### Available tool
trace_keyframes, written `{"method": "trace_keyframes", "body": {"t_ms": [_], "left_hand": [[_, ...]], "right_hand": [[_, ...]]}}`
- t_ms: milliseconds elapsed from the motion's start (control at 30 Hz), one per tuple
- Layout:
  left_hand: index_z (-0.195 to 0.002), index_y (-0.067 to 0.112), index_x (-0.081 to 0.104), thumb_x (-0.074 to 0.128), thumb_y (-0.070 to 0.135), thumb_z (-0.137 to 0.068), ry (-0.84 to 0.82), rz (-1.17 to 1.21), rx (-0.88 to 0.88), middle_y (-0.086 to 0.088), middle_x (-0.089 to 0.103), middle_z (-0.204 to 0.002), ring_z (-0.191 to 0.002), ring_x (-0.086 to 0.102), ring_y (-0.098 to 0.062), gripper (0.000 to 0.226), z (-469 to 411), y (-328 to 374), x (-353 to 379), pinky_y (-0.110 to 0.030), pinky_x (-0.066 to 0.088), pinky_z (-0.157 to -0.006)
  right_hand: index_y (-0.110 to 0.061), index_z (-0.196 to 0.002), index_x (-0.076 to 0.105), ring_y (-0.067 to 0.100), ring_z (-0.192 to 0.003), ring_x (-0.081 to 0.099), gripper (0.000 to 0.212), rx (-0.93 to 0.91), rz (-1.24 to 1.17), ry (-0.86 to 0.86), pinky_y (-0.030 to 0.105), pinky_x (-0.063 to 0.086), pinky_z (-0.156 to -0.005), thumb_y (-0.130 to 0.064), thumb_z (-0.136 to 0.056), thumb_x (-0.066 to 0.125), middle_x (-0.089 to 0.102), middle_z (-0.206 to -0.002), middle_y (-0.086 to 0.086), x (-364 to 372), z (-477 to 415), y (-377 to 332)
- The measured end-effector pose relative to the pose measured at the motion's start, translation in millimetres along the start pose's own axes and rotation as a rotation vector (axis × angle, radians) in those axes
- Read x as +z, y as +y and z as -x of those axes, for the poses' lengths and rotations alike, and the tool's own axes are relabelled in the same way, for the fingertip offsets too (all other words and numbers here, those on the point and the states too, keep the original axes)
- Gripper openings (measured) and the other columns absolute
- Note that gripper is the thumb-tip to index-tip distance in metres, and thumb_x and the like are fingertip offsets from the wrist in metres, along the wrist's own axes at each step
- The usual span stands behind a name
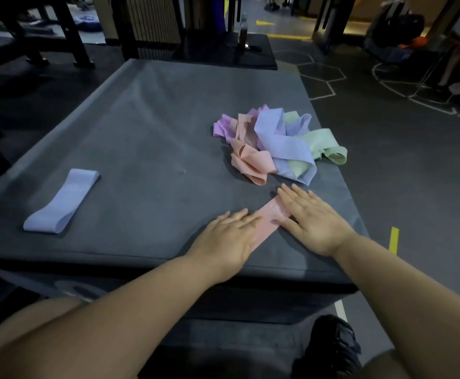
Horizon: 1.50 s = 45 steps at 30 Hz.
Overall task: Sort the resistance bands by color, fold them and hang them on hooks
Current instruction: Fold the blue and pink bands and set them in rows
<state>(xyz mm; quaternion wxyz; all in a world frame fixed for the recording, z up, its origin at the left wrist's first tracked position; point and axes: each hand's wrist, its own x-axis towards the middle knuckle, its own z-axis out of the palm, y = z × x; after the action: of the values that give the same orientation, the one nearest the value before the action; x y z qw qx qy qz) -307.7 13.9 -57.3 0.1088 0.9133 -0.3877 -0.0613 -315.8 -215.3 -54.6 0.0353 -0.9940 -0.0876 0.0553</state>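
Pink band (273, 218) flat on worktop (141, 119), just nearer camera than tangled band pile (275, 143). Left hand (230, 236), right hand (313, 217) press on it, fingers straight; grip released both. Folded lilac band (62, 201) well left of pile.

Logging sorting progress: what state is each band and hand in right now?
pink band: flat on the mat, pressed under both hands
lavender band: flattened loop, lying apart at the left, untouched
pile of bands: tangled, colors mixed, unsorted
left hand: flat, fingers straight, pressing the pink band
right hand: flat, fingers straight, pressing the pink band
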Motion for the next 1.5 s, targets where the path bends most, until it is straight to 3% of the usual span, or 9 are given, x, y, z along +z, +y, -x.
{"method": "trace_keyframes", "body": {"t_ms": [233,333,500,633,733,1067,1267,1400,1500], "left_hand": [[-0.154,0.025,-0.011,0.017,0.044,-0.104,-0.128,-0.095,-0.08,0.009,-0.023,-0.159,-0.147,-0.02,-0.01,0.061,13,6,2,-0.036,-0.013,-0.12],[-0.153,0.025,-0.014,0.016,0.044,-0.104,-0.158,-0.114,-0.086,0.01,-0.025,-0.158,-0.146,-0.023,-0.011,0.06,11,6,-1,-0.037,-0.016,-0.119],[-0.152,0.026,-0.016,0.014,0.044,-0.104,-0.206,-0.089,-0.09,0.013,-0.026,-0.158,-0.144,-0.026,-0.01,0.06,11,6,-3,-0.037,-0.018,-0.118],[-0.155,0.031,-0.002,0.012,0.042,-0.104,-0.149,0.103,-0.124,0.019,-0.011,-0.16,-0.146,-0.018,-0.003,0.053,9,6,-8,-0.032,-0.015,-0.119],[-0.155,0.032,0.006,0.014,0.036,-0.105,-0.083,0.146,-0.147,0.019,-0.001,-0.161,-0.148,-0.01,-0.004,0.05,8,8,-7,-0.031,-0.011,-0.12],[-0.154,0.032,-0.01,0.01,0.036,-0.105,-0.116,-0.046,-0.15,0.021,-0.018,-0.158,-0.146,-0.022,-0.01,0.053,12,11,-1,-0.042,-0.013,-0.12],[-0.154,0.036,0.01,0.015,0.038,-0.106,-0.121,0.12,-0.134,0.022,-0.002,-0.16,-0.148,-0.013,-0.006,0.049,8,5,-10,-0.036,-0.011,-0.12],[-0.148,0.037,0.035,0.027,0.027,-0.105,-0.007,0.149,-0.163,0.022,0.026,-0.156,-0.147,0.01,-0.007,0.045,-1,3,-12,-0.031,0.007,-0.119],[-0.136,0.036,0.052,0.046,0.026,-0.098,0.098,0.169,-0.198,0.022,0.048,-0.141,-0.133,0.033,-0.008,0.04,-4,0,-16,-0.029,0.028,-0.107]], "right_hand": [[-0.028,-0.157,0.005,0.012,-0.151,-0.006,0.113,0.012,-0.036,-0.004,0.031,-0.004,-0.122,-0.086,-0.064,-0.024,0.0,-0.163,-0.01,2,-1,0],[-0.029,-0.156,0.003,0.012,-0.151,-0.008,0.095,0.021,-0.031,-0.014,0.032,-0.004,-0.122,-0.075,-0.075,-0.011,-0.002,-0.164,-0.01,3,-2,1],[-0.029,-0.156,0.0,0.013,-0.15,-0.009,0.093,0.039,-0.026,-0.033,0.032,-0.006,-0.121,-0.071,-0.074,-0.012,-0.005,-0.163,-0.012,3,-2,0],[-0.03,-0.156,-0.001,0.012,-0.15,-0.008,0.095,0.043,-0.039,-0.021,0.032,-0.005,-0.122,-0.079,-0.075,-0.011,-0.006,-0.163,-0.012,3,-1,0],[-0.029,-0.156,0.0,0.011,-0.15,-0.008,0.08,0.06,-0.055,-0.017,0.032,-0.004,-0.122,-0.068,-0.087,0.003,-0.006,-0.163,-0.011,4,-1,0],[-0.031,-0.156,0.005,0.009,-0.15,-0.008,0.065,0.081,-0.092,-0.045,0.031,-0.005,-0.122,-0.058,-0.099,0.019,-0.003,-0.163,-0.014,3,-3,1],[-0.029,-0.153,0.028,0.013,-0.15,0.012,0.046,0.11,-0.224,0.045,0.03,0.007,-0.122,-0.032,-0.107,0.025,0.022,-0.161,-0.01,-3,-7,1],[-0.026,-0.152,0.032,0.018,-0.148,0.023,0.045,0.187,-0.188,0.096,0.031,0.019,-0.117,-0.024,-0.107,0.027,0.035,-0.156,0.003,-3,-12,-4],[-0.021,-0.149,0.039,0.023,-0.142,0.033,0.044,0.233,-0.195,0.131,0.032,0.028,-0.112,-0.022,-0.105,0.036,0.044,-0.15,0.007,-7,-13,-7]]}}
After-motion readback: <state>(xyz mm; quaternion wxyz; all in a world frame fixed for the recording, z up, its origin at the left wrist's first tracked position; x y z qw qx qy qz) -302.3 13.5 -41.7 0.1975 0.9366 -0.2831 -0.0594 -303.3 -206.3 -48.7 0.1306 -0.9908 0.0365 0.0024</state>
